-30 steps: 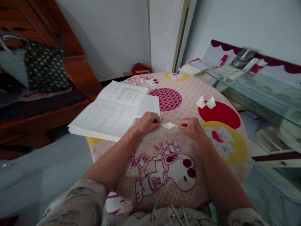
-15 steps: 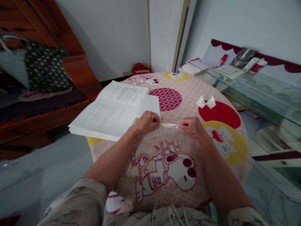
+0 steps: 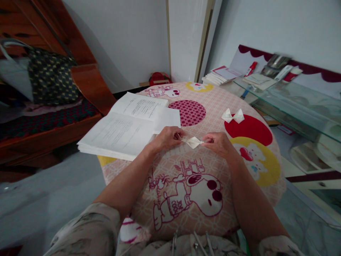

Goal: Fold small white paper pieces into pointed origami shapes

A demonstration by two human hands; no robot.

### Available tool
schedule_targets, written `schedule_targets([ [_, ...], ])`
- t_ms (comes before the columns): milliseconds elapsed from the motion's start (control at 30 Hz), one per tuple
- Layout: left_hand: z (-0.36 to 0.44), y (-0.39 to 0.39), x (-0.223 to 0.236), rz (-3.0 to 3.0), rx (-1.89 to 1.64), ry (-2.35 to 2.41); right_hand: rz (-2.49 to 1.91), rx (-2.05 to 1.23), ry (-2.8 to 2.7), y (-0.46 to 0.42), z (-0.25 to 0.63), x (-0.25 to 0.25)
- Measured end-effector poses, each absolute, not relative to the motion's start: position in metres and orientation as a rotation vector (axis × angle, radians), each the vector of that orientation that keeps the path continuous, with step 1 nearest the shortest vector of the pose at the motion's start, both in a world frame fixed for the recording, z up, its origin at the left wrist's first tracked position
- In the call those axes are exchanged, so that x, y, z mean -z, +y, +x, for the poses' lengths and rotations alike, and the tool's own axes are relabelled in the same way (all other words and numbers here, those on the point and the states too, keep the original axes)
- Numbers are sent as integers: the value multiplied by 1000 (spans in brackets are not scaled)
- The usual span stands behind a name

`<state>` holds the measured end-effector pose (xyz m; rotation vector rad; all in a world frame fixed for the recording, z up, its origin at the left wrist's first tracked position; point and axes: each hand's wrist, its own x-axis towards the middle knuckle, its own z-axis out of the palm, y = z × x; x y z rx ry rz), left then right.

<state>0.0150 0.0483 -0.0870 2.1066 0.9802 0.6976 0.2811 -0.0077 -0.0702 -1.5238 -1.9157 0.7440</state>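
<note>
White paper, folded into a small diamond-like piece [image 3: 193,142], sits between the two hands above the middle of the bench [image 3: 213,101], nearer the right edge of an open book [image 3: 117,131] than the far rim. The left hand [image 3: 167,138] has its fingers drawn together at the piece's left tip, and the right hand [image 3: 218,143] pinches the right tip; neither shows a wide gap. Holding it by opposite ends probably keeps the paper taut and leaves its middle uncovered. A second paper piece [image 3: 239,116], shaped like two joined peaks, stands apart to the far right, partly over a red circle of the cloth, perhaps set there to be out of the way of the hands. The book lies left, overlapped by a loose sheet [image 3: 169,119], likely placed within easy reach. Both gripped tips are hidden by the fingers, so how firmly they press cannot be told, nor whether the paper touches the cloth. The book's print is too small to read, and the sleeves are cut off along the near edge.
</note>
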Motion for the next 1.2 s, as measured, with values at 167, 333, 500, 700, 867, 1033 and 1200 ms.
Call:
schedule_targets([
  [167,14,48,87,2020,-700,967,-1460,-783,-1866,-7,286,72],
  [333,18,45,88,1917,-722,911,-1424,-766,-1892,-8,283,67],
  [500,23,44,90,1920,-736,944,-1418,-710,-1907,-7,278,68],
  [700,28,45,92,2004,-735,998,-1392,-697,-1881,-3,274,75],
  [867,31,44,94,2003,-756,1004,-1346,-649,-1920,0,267,78],
  [1033,28,41,91,1946,-793,1018,-1326,-656,-1861,-1,269,83],
  [1200,25,45,91,1853,-870,1160,-1296,-712,-1737,-4,270,80],
])
